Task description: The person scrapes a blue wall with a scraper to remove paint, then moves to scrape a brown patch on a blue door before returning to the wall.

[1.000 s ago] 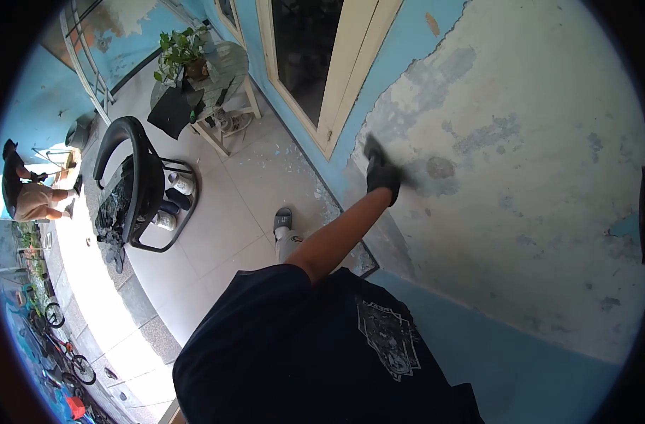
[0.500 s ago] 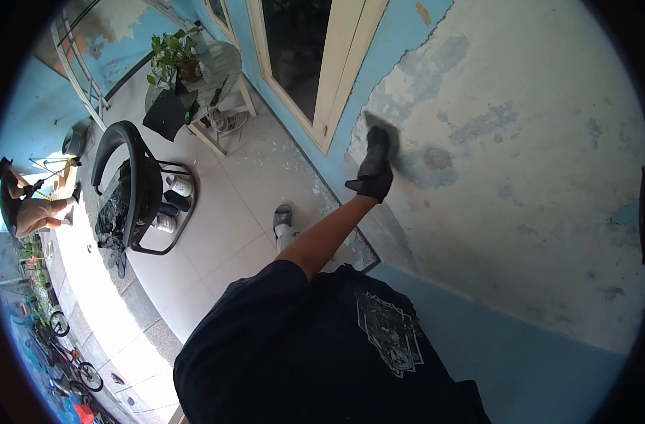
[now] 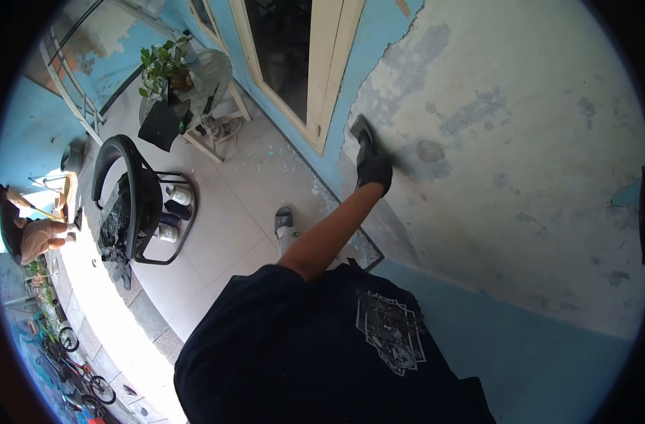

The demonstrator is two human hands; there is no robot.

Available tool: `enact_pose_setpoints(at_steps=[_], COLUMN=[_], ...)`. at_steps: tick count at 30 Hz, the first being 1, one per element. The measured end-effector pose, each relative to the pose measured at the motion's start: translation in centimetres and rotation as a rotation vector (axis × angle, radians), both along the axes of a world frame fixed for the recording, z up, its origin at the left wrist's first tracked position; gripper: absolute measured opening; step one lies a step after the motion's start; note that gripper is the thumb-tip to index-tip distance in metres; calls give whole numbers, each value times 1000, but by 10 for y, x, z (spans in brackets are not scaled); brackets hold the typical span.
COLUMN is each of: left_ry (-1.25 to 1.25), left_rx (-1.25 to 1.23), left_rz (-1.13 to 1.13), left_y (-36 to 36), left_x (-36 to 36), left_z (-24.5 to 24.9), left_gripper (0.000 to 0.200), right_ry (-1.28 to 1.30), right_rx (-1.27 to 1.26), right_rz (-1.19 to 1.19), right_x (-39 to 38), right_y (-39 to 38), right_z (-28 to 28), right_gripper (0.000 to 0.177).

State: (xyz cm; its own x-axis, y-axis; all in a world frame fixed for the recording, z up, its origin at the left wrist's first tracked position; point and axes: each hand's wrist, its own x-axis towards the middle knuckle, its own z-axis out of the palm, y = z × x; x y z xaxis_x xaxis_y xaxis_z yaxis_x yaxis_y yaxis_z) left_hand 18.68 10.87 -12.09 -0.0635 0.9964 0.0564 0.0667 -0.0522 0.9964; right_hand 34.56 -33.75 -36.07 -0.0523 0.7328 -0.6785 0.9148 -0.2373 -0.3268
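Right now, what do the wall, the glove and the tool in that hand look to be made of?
Wall: plaster or cement under blue paint, matt; grey-white patches show where paint has flaked. Glove: black, dull, probably fabric or rubber-coated; too small to tell. Scraper: dark flat blade, likely metal, though blurred.

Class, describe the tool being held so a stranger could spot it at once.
Start at the peeling wall beside the cream window frame. Follow the bare arm to the black-gloved hand; the scraper is the dark flat blade above its grip, the only tool on the wall.
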Motion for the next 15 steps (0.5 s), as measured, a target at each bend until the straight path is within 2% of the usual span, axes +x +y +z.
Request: enact_pose_setpoints(at_steps=[1,2,3,4,5,7,8,10,11,12,14,15], left_ry=[-6,148,146,-50,-242,-427,-375,-277,-114,67,268,-254], left_rx=[188,757,748,528,312,110,-41,-351,228,796,875,162], left_rz=[33,126,109,21,-61,-150,-151,-137,-121,10,-130,-162], left_y=[-2,-15,-23,-29,-30,-21,-20,-27,-24,-21,-19,-19], left_x=[-3,-6,-4,-1,3,8,6,7,8,9,-6,0], left_z=[35,55,45,26,9,10,16,34,46,56,47,27], left_gripper=[70,68,68,64,59,55,57,62,68,74,63,58], right_ry=[-9,-37,-60,-72,-58,-27,0,29,47,72,118,113], right_rx=[-17,-74,-120,-143,-69,95,172,165,176,167,147,157], right_rz=[4,32,41,56,9,-81,-136,-160,-170,-183,-202,-201], right_x=[-4,-14,-20,-21,-18,-3,-12,-18,-13,-16,-22,-23], right_y=[3,5,12,14,15,18,14,11,28,27,15,18], right_z=[11,28,41,40,36,-2,-13,-15,-16,-14,-10,1], right_gripper=[39,39,39,39,40,42,43,44,44,45,46,46])
